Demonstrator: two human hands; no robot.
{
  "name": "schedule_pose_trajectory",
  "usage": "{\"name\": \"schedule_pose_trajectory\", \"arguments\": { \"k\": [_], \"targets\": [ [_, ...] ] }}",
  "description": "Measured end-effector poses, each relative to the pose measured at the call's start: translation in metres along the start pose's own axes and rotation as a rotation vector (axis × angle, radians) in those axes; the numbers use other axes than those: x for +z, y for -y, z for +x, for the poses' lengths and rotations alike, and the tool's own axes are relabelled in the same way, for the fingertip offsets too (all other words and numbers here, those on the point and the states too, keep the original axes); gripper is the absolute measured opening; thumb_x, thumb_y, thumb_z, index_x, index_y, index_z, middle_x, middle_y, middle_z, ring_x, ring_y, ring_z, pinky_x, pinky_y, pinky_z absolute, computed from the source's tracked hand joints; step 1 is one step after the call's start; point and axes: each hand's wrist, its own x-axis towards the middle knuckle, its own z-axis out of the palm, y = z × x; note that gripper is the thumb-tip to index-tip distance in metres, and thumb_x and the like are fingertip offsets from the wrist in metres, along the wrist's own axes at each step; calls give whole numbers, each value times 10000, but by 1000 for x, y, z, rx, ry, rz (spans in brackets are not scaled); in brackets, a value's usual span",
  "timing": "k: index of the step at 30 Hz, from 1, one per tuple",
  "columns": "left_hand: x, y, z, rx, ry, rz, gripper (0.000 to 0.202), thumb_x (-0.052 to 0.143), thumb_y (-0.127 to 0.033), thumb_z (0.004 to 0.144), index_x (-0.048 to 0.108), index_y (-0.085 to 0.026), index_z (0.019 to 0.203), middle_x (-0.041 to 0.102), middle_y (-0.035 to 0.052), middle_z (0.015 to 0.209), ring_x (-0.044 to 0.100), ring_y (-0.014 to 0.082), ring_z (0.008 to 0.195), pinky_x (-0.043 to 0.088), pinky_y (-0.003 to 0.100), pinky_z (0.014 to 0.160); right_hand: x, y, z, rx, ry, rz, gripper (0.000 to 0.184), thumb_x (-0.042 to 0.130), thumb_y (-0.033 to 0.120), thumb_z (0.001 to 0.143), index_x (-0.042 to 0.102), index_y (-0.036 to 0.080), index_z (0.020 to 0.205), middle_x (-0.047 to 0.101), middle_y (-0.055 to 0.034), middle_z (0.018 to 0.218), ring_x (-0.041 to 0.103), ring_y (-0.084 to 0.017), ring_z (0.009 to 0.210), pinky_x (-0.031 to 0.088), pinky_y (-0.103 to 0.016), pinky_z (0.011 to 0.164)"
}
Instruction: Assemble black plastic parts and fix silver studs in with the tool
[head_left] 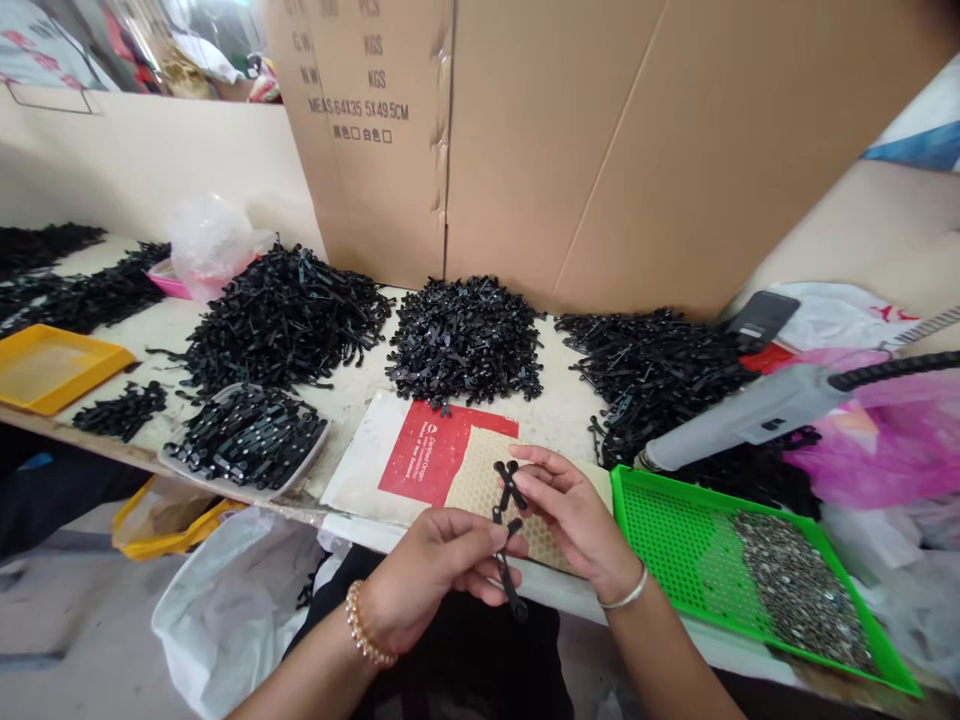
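Note:
My left hand (pixel 457 555) is closed on black plastic strips (pixel 513 592) with rounded ends, one pointing down below the fingers. Just above it, my right hand (pixel 562 510) pinches a black X-shaped plastic piece (pixel 510 484) between thumb and fingertips. The two held pieces are close together; whether they touch I cannot tell. Under the hands lies a cream honeycomb-textured pad (pixel 480 470) on a red and white printed sheet (pixel 420 455). Beyond it rises a heap of small black pieces (pixel 466 340).
More black heaps (pixel 277 310) lie left and right (pixel 660 370). A clear tray (pixel 251 440) holds black strips. At right, a green tray (pixel 660 530) holds small metal parts (pixel 802 580), beneath a grey tool (pixel 735 415). A large cardboard sheet (pixel 562 150) stands behind; a yellow tray (pixel 60 365) sits left.

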Motion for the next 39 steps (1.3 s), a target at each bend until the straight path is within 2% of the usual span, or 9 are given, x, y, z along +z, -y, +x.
{"name": "schedule_pose_trajectory", "arguments": {
  "k": [3, 8, 16, 21, 23, 26, 30, 35, 39],
  "targets": [
    [2, 2, 2, 9, 19, 24, 380, 754, -453, 690, 734, -94, 814, 711, 125, 829, 623, 112, 593, 522, 189, 571, 2, -1, -1, -25, -34, -1, 402, 830, 399, 654, 686, 204, 974, 647, -31, 795, 560, -133, 646, 484, -219, 576],
    [3, 5, 5, 11, 19, -12, 347, 750, -424, 707, 730, -96, 818, 714, 125, 857, 636, 115, 599, 545, 203, 592, 3, -5, -4, -21, 13, 4, 340, 802, 376, 708, 672, 209, 974, 647, -23, 794, 567, -126, 649, 483, -216, 607],
    [0, 2, 5, 15, 4, -26, 334, 735, -411, 727, 727, -90, 818, 716, 132, 867, 637, 108, 581, 540, 189, 584, 3, -3, -2, -5, 14, 51, 335, 806, 362, 702, 664, 208, 963, 642, -24, 812, 584, -139, 711, 478, -207, 622],
    [-3, 2, 9, -25, 28, 11, 341, 729, -414, 730, 725, -80, 798, 710, 120, 802, 636, 109, 580, 536, 179, 579, 1, -4, -3, 21, 27, 98, 300, 807, 333, 708, 656, 207, 935, 624, -1, 789, 545, -100, 646, 454, -170, 591],
    [-3, 2, 10, -17, 15, 28, 347, 742, -418, 715, 723, -80, 789, 706, 115, 799, 625, 105, 575, 535, 181, 573, 1, -6, -3, 37, 38, 117, 299, 802, 331, 715, 644, 206, 936, 627, -4, 804, 550, -103, 653, 455, -173, 594],
    [-3, 1, 11, 2, 11, 31, 353, 761, -403, 700, 719, -100, 875, 705, 100, 847, 622, 110, 614, 548, 206, 599, -1, -8, -3, 53, 68, 115, 315, 790, 340, 733, 621, 208, 964, 631, -11, 801, 573, -120, 676, 457, -184, 603],
    [-4, 0, 12, 44, -17, 38, 344, 750, -398, 715, 712, -107, 895, 700, 89, 851, 634, 141, 692, 556, 238, 633, -3, -6, -3, 31, 99, 51, 286, 761, 327, 776, 613, 208, 990, 611, 6, 730, 538, -87, 595, 417, -153, 540],
    [-4, 1, 12, 48, -55, 70, 356, 756, -421, 696, 705, -103, 846, 697, 90, 837, 634, 154, 700, 546, 241, 628, -5, -2, -5, -34, 152, -31, 338, 799, 275, 732, 603, 224, 1003, 623, -8, 874, 608, -130, 790, 490, -206, 707],
    [0, 4, 12, 57, -74, 65, 376, 761, -437, 685, 706, -107, 858, 698, 92, 850, 631, 164, 721, 549, 259, 643, -7, -4, -5, -52, 137, -66, 312, 776, 284, 760, 590, 223, 1003, 619, -4, 865, 613, -128, 778, 497, -211, 705]
  ]
}}
